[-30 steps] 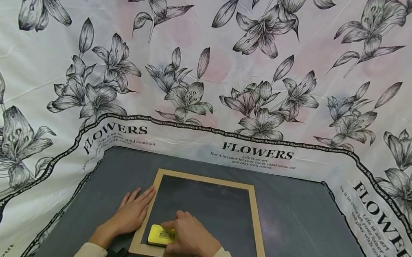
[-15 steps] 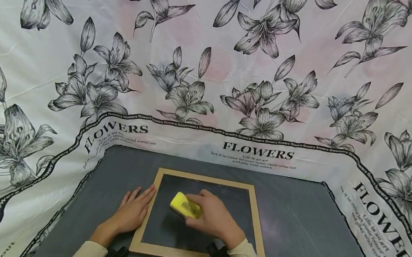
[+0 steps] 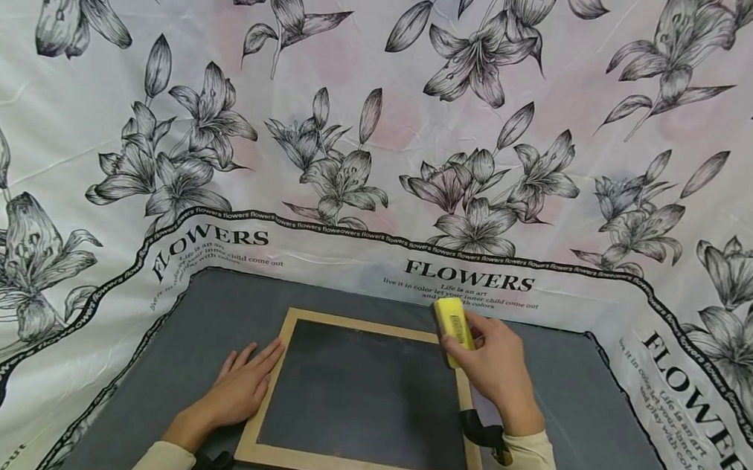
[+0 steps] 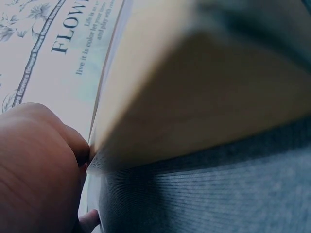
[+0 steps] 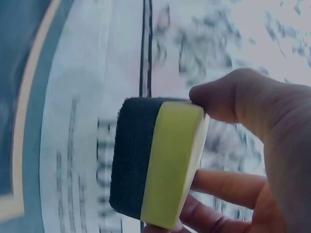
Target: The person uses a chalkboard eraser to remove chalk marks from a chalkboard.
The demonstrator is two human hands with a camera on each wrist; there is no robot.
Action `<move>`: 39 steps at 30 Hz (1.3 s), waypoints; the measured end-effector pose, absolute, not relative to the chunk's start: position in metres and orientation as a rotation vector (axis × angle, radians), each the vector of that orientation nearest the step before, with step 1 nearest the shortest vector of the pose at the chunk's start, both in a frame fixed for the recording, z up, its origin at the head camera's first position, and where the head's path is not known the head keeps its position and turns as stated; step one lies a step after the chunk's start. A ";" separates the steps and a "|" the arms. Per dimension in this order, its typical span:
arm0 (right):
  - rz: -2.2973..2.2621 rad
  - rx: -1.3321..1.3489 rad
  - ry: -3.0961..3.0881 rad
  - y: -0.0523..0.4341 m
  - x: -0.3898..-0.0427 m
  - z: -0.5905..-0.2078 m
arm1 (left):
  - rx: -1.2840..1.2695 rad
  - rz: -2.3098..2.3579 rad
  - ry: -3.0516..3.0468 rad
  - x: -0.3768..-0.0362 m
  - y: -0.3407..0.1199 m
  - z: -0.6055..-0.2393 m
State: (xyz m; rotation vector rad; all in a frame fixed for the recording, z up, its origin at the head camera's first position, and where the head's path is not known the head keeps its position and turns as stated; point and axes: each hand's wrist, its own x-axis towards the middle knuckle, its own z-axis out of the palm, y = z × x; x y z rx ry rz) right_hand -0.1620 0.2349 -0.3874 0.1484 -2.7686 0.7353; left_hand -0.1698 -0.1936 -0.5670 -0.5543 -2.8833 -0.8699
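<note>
A chalkboard (image 3: 369,398) in a light wooden frame lies on the grey tabletop. My left hand (image 3: 238,387) rests against the frame's left edge with its fingers extended; the left wrist view shows that hand (image 4: 39,170) beside the blurred wooden frame (image 4: 194,107). My right hand (image 3: 496,361) grips a yellow board eraser (image 3: 454,328) in the air above the board's far right corner. In the right wrist view the eraser (image 5: 172,165) is tilted, its dark felt side (image 5: 133,155) facing away from the palm, pinched between thumb (image 5: 223,94) and fingers.
A white cloth (image 3: 329,164) printed with lilies and "FLOWERS" lettering hangs behind the table and at both sides. Grey tabletop (image 3: 588,433) extends right of the board. A black wrist strap (image 3: 480,429) sits at my right sleeve.
My right hand has lifted the eraser off the board's near left corner and carried it to the far right, turning it more upright. My left hand has stayed at the frame.
</note>
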 end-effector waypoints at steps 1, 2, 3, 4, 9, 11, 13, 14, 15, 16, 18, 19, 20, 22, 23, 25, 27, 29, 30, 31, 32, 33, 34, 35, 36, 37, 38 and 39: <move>0.723 0.116 -2.768 0.244 -0.161 -0.387 | -0.557 -0.871 -2.876 -0.171 -0.195 -0.570; 0.713 0.079 -2.771 0.252 -0.160 -0.387 | -0.557 -0.880 -2.869 -0.172 -0.195 -0.572; 0.701 0.045 -2.778 0.260 -0.159 -0.388 | -0.560 -0.872 -2.866 -0.173 -0.196 -0.574; 0.697 0.010 -2.786 0.268 -0.158 -0.390 | -0.562 -0.868 -2.862 -0.174 -0.197 -0.576; 0.679 -0.158 -2.848 0.299 -0.153 -0.406 | -0.561 -0.860 -2.852 -0.176 -0.199 -0.579; 0.683 -0.214 -2.879 0.309 -0.152 -0.414 | -0.561 -0.858 -2.848 -0.176 -0.200 -0.580; 0.692 -0.258 -2.920 0.317 -0.152 -0.422 | -0.563 -0.858 -2.843 -0.177 -0.201 -0.581; 0.692 -0.276 -2.939 0.320 -0.151 -0.427 | -0.564 -0.860 -2.840 -0.178 -0.202 -0.582; 0.693 -0.294 -2.958 0.322 -0.151 -0.432 | -0.563 -0.854 -2.840 -0.178 -0.202 -0.582; 0.691 -0.307 -2.975 0.324 -0.151 -0.437 | -0.560 -0.860 -2.838 -0.178 -0.203 -0.583; 0.696 -0.330 -3.007 0.327 -0.150 -0.448 | -0.558 -0.851 -2.840 -0.179 -0.203 -0.583; 0.697 -0.342 -3.020 0.328 -0.150 -0.453 | -0.558 -0.845 -2.841 -0.179 -0.204 -0.583; 0.702 -0.358 -3.034 0.329 -0.150 -0.459 | -0.552 -0.853 -2.845 -0.179 -0.204 -0.583; 0.702 -0.375 -3.059 0.330 -0.150 -0.469 | -0.552 -0.848 -2.849 -0.179 -0.205 -0.583; 0.705 -0.382 -3.072 0.329 -0.150 -0.473 | -0.552 -0.839 -2.853 -0.179 -0.205 -0.583; 0.710 -0.395 -3.093 0.328 -0.151 -0.482 | -0.548 -0.841 -2.859 -0.178 -0.205 -0.584; 0.709 -0.398 -3.111 0.326 -0.151 -0.489 | -0.548 -0.836 -2.863 -0.178 -0.206 -0.583; 0.715 -0.399 -3.121 0.323 -0.150 -0.493 | -0.546 -0.834 -2.869 -0.177 -0.206 -0.581; 0.715 -0.398 -3.125 0.322 -0.150 -0.494 | -0.546 -0.844 -2.869 -0.176 -0.206 -0.579; 0.712 -0.396 -3.129 0.321 -0.149 -0.496 | -0.548 -0.850 -2.871 -0.175 -0.206 -0.577; 0.716 -0.397 -3.131 0.320 -0.148 -0.497 | -0.549 -0.855 -2.870 -0.174 -0.205 -0.576; 0.717 -0.398 -3.132 0.319 -0.148 -0.498 | -0.550 -0.855 -2.868 -0.174 -0.205 -0.576; 0.715 -0.399 -3.136 0.319 -0.147 -0.499 | -0.550 -0.864 -2.865 -0.173 -0.205 -0.575; 0.706 -0.404 -3.139 0.319 -0.147 -0.500 | -0.553 -0.866 -2.862 -0.172 -0.205 -0.574; 0.705 -0.408 -3.139 0.318 -0.147 -0.502 | -0.553 -0.870 -2.861 -0.171 -0.205 -0.574; 0.699 -0.417 -3.138 0.317 -0.147 -0.502 | -0.556 -0.871 -2.862 -0.171 -0.205 -0.574; 0.695 -0.427 -3.140 0.317 -0.147 -0.503 | -0.555 -0.879 -2.863 -0.170 -0.204 -0.572; 0.692 -0.439 -3.140 0.316 -0.147 -0.503 | -0.558 -0.876 -2.869 -0.169 -0.204 -0.570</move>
